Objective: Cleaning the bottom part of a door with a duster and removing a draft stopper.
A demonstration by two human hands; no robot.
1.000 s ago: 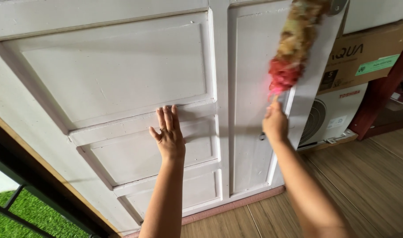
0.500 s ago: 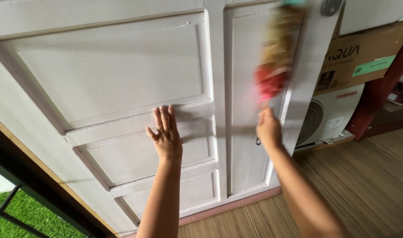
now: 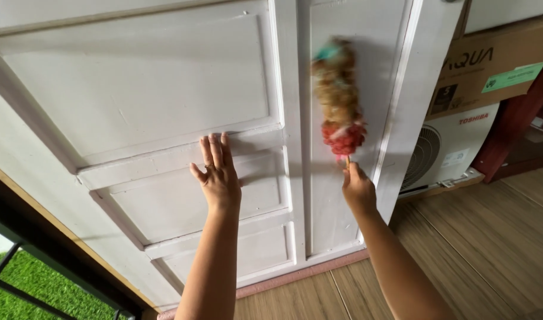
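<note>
A white panelled door [image 3: 141,89] fills most of the view. My left hand [image 3: 215,173] lies flat against it, fingers together, on the rail between two panels. My right hand [image 3: 358,188] grips the thin handle of a feather duster [image 3: 338,98]. The duster has a red base, tan and brown feathers and a teal tip. It stands upright against the tall narrow panel at the door's right side.
An air-conditioner outdoor unit [image 3: 446,148] stands on the wooden floor [image 3: 491,237] right of the door, with a brown cardboard box [image 3: 497,62] on top. A dark red post [image 3: 511,124] rises beside them. Green artificial grass [image 3: 28,290] and a dark frame show at bottom left.
The duster has swept left and down across the right panel, from near the door's edge to the panel's middle. My right hand moved left with it. The left hand stays pressed on the door.
</note>
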